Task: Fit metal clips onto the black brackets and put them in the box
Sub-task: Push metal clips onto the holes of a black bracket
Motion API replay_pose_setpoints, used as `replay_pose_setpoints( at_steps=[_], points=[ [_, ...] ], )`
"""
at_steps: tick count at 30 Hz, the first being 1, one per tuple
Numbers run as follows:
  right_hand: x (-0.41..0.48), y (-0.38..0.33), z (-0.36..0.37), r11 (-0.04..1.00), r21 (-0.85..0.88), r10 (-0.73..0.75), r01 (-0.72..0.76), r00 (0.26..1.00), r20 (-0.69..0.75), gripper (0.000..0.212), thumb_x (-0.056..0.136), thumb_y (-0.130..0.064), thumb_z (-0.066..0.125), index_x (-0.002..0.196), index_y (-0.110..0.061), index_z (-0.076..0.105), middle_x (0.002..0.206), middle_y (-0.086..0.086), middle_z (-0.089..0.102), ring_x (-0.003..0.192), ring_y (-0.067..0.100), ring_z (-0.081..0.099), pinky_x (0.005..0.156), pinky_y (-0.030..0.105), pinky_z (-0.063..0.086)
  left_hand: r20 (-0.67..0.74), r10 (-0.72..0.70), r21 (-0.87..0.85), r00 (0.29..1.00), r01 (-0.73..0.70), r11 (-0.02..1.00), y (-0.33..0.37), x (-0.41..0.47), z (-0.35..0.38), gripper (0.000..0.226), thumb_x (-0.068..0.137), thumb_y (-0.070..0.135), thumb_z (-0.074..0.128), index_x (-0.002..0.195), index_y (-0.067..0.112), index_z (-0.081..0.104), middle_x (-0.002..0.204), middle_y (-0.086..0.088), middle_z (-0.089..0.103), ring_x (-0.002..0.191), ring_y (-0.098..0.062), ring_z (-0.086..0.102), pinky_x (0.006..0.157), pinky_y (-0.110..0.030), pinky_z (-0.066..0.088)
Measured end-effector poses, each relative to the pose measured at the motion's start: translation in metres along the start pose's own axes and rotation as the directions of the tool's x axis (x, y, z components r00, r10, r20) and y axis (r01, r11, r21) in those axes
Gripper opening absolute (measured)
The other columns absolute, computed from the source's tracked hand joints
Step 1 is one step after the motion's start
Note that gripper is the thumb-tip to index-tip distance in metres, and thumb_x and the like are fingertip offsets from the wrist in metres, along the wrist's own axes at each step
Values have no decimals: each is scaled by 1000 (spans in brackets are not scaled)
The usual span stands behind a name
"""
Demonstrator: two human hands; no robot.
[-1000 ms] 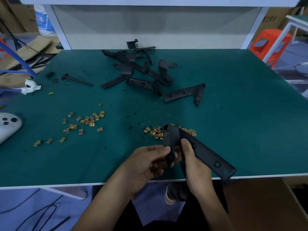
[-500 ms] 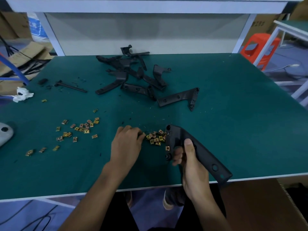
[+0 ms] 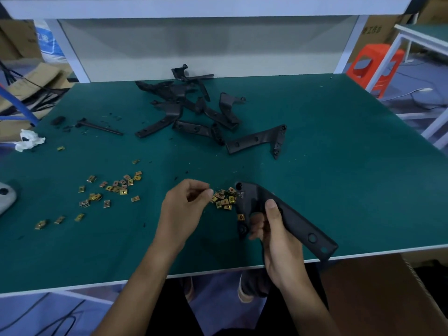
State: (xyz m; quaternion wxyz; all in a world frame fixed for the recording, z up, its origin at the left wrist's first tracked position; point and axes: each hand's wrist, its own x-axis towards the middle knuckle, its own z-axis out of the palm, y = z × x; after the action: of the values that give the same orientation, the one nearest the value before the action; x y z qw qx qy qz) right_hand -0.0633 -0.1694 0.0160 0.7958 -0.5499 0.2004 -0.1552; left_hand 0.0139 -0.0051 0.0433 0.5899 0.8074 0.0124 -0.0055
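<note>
My right hand [image 3: 278, 235] grips a black bracket [image 3: 294, 220] above the table's front edge, its long arm pointing down to the right. One gold metal clip [image 3: 240, 217] sits on the bracket's lower lug. My left hand [image 3: 183, 208] hovers at the left edge of a small pile of metal clips [image 3: 224, 199], thumb and forefinger pinched together. Whether a clip is between them is hidden. The brown cardboard box [image 3: 378, 299] stands below the table at the lower right.
A heap of black brackets [image 3: 194, 110] lies at the back, with one bracket [image 3: 257, 141] apart from it. Several more clips [image 3: 114, 187] are scattered on the green table [image 3: 351, 166] at the left. A black rod [image 3: 99, 126], white tissue [image 3: 28, 140] and grey object [image 3: 4, 197] lie far left.
My left hand left the bracket and went to the clip pile, where its fingers are now pinched. My right hand kept hold of the bracket, which now carries a clip.
</note>
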Motion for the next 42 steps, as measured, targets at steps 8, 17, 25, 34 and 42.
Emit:
replay_pose_setpoints(
  at_steps=[8,17,25,34,42],
  points=[
    [-1,-11,-2,984,173,42,-53,997,70,24,85,-41,66,71,-28,81,58,-5,63,51,4,59,47,17,48,268,-168,-423,949,273,864,25,-21,28,23,91,2,68,84,20,80,85,-2,77,76,-9,69,68,-19,55],
    [-1,-12,-2,981,179,57,-73,994,93,25,87,-41,66,73,-28,81,59,-5,64,52,4,59,48,18,49,313,-242,-560,918,385,733,30,-21,27,13,91,-1,65,97,9,72,80,-3,74,67,-10,67,61,-20,55],
    [-4,-11,0,991,134,-4,-9,995,99,27,93,-33,63,72,-26,80,59,-5,64,50,4,57,48,19,48,300,-198,-543,933,338,769,29,-21,25,14,90,-1,66,96,11,70,77,-1,72,66,-9,66,61,-19,55],
    [0,-5,-2,998,-45,50,-45,992,112,30,90,-37,68,66,-21,77,65,0,68,58,14,63,55,26,51,409,-109,-304,906,248,920,30,-6,-8,29,86,-2,71,111,12,69,66,-2,67,54,-9,55,52,-18,47],
    [-6,-10,-4,985,-165,72,-47,987,147,39,98,-26,68,59,-20,73,60,3,66,51,12,59,52,19,47,483,-112,-243,868,256,936,25,-2,-21,32,85,-2,72,113,14,70,66,-4,65,55,-10,53,51,-19,46]
  ],
)
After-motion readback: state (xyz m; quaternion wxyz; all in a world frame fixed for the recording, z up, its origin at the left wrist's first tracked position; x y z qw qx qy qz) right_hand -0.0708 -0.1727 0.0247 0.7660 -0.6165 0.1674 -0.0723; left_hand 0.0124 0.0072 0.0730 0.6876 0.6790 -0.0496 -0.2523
